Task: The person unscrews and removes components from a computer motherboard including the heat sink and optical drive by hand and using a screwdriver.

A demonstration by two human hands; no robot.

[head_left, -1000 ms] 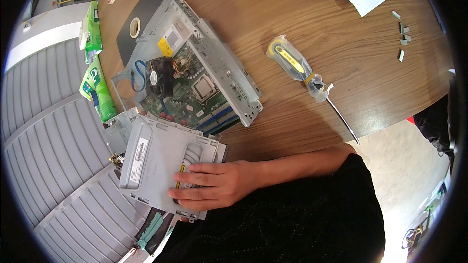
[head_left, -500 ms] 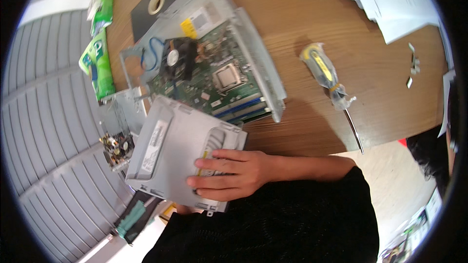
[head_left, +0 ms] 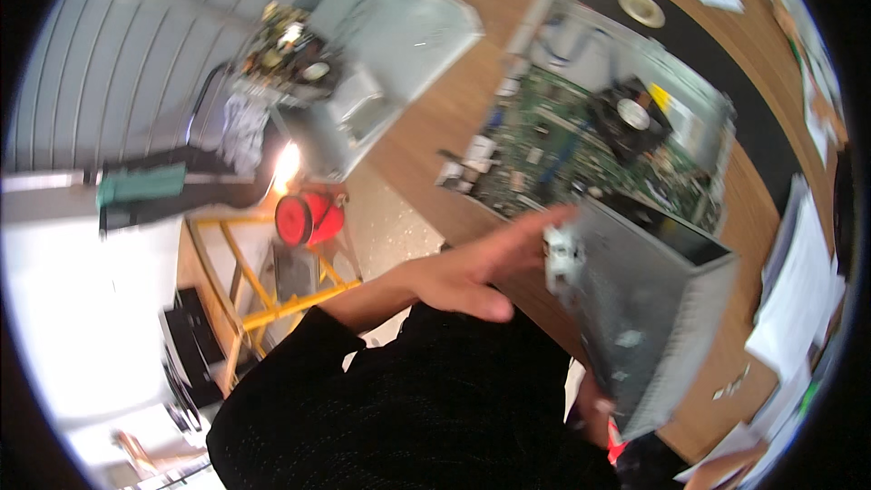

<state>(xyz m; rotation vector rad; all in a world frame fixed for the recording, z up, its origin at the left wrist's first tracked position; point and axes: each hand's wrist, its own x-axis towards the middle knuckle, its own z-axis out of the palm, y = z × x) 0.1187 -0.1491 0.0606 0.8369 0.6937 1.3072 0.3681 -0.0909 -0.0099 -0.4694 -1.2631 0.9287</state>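
Grey metal drive cage (head_left: 649, 313) is lifted just near of the open computer chassis (head_left: 617, 118) on the wooden worktop (head_left: 472, 82). Left hand (head_left: 481, 272), fingers extended, steadies its left edge; right hand (head_left: 594, 413) seems to grip its near end, mostly hidden. Judged step: carrying the cage clear; next needs a steady two-handed hold.

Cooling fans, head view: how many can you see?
1. A black cooling fan sits on the green circuit board inside the open computer case, above the grey metal box the left hand touches. Others may be hidden; the picture is blurred.
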